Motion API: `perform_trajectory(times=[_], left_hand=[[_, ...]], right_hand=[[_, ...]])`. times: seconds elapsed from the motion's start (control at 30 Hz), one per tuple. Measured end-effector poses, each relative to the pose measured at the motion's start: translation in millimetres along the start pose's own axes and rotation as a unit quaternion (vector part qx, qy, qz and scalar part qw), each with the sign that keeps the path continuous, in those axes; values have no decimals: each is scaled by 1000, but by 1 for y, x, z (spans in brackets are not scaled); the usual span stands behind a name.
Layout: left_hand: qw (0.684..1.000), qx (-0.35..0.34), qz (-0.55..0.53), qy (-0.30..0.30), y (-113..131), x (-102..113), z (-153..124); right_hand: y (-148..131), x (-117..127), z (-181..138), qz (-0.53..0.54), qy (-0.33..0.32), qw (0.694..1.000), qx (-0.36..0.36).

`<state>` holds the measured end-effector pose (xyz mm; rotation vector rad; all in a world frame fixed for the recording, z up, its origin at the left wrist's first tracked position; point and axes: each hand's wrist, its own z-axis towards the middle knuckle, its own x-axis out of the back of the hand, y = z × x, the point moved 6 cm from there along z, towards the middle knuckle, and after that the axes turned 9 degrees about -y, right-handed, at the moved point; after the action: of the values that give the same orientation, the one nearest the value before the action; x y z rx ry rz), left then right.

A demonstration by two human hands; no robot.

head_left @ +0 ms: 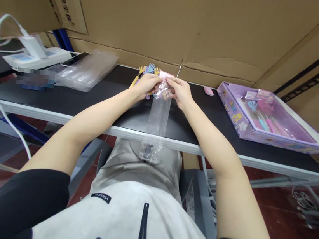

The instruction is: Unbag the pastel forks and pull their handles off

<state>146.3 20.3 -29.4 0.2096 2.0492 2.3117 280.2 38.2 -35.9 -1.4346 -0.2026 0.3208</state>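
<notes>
Both my left hand (149, 85) and my right hand (180, 91) pinch the upper end of a long clear plastic bag (157, 119), fingertips close together. A small pink card (167, 75) shows at the top between them. The bag hangs down over the table edge toward my lap. Just behind my left hand lie several hand-shaped plastic sticks (151, 69) in yellow, blue and purple, partly covered by my fingers. Whether the pink card sits inside the bag I cannot tell.
On the right stands an open purple box (236, 119) with bagged blue and pink hand-shaped sticks inside. A stack of clear bags (87, 71) lies at left, beside a white power strip (42, 59) with a charger. A small pink card (208, 91) lies near the cardboard wall (166, 22).
</notes>
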Motion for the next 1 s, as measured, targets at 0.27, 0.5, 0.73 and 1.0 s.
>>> perform_trajectory(times=[0.27,0.5,0.73,1.0], left_hand=[[999,-11,-37,-25,-1,-6,-1],[999,-10,-36,-22,3,-5,-4],[999,4,-31,-26,13,-10,-14],[999,-16,-31,-35,2,-7,-3]], right_hand=[[8,23,18,-66,22,998,2],[5,20,17,-34,-10,999,14],[4,12,13,64,-15,998,-21],[9,21,21,32,41,999,-3]])
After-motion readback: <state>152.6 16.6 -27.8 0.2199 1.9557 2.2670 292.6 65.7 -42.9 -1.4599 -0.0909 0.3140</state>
